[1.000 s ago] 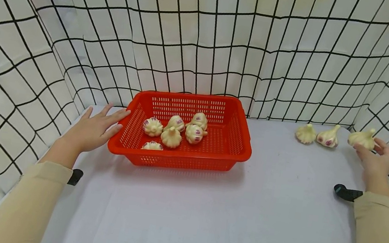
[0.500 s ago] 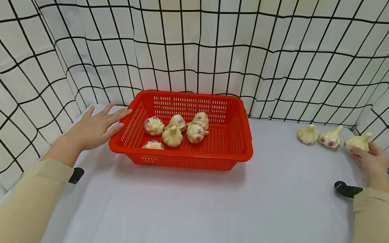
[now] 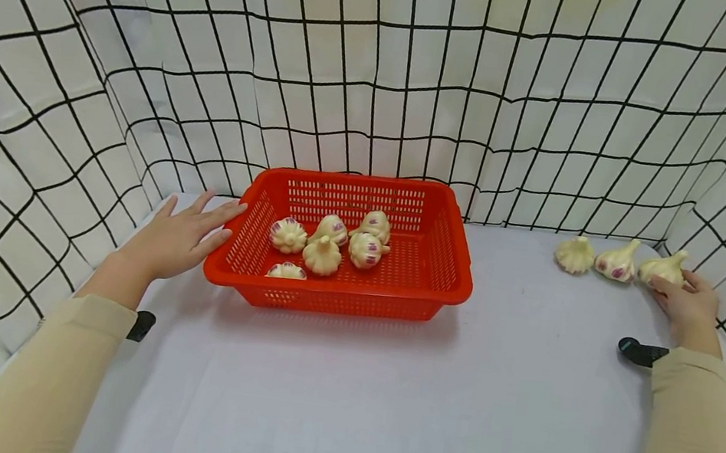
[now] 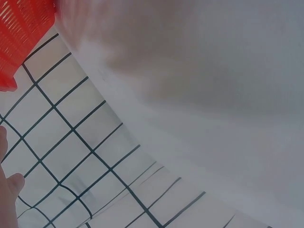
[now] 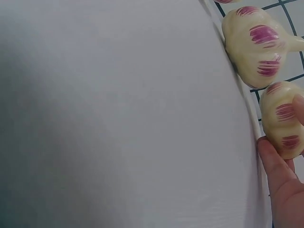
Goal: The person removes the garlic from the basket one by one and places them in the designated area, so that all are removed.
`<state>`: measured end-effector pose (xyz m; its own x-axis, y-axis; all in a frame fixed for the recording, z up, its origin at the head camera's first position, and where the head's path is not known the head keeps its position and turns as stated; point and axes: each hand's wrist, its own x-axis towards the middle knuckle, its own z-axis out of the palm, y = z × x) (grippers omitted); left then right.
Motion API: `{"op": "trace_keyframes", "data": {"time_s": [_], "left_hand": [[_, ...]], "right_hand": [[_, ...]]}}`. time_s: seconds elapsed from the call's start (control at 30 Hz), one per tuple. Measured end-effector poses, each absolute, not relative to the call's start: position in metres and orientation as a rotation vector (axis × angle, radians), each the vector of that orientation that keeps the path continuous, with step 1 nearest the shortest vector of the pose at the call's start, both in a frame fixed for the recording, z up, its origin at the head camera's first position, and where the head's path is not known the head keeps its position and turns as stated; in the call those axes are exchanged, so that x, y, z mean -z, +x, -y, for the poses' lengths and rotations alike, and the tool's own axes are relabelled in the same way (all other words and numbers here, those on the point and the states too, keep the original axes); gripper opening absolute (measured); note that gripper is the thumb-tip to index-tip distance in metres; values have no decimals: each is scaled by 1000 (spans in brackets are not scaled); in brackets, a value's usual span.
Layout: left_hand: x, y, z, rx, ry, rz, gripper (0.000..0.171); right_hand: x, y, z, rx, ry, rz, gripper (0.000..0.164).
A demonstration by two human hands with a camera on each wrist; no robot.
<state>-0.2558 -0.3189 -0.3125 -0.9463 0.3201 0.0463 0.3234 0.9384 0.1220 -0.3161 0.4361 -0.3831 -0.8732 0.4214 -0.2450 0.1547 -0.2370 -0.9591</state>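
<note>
Garlic bulb (image 3: 662,267) at far R end of the row of 3, near back R corner of table, is in R hand (image 3: 691,307): fingers + thumb pinch it, part of its side covered. Stem end runs out of frame in R wrist view, where purple streaks show; head view hides them. Mid bulb (image 3: 616,262) is just beside it, contact hard to judge; end bulb (image 3: 574,255) is mostly cut off in that wrist cam. L hand (image 3: 173,238) is spread, fingers fairly straight, nothing gripped, tips at L rim of red basket (image 3: 353,299); L wrist view only gets a sliver of it. Basket holds 6 bulbs, incl. front bulb (image 3: 287,270) part hidden behind the rim.

Vs 1 s ago: held bulb is lower + further L, closer to mid bulb; R hand shifted w/ it. L hand & basket look approx. same.

White table (image 3: 378,414) is smooth, w/ soft shadow under basket. Walls (image 3: 422,57) = white sheeting w/ blk grid lines, wavy in places, on back + both sides.
</note>
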Motion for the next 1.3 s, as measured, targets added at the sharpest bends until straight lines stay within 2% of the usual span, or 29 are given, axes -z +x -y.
{"op": "trace_keyframes", "data": {"time_s": [0.33,0.63,1.0,1.3], "left_hand": [[313,-256,318,191,-515,3069,66],[310,-252,316,205,-512,3072,66],[310,-253,317,205,-508,3073,65],[311,-254,318,192,-505,3068,65]], "right_hand": [[383,-323,-434,-1701,-786,2358,79],[383,-319,-432,-1583,-789,2441,75],[382,-312,-436,-1506,-763,2509,78],[382,-310,-439,-1641,-749,2436,82]]}}
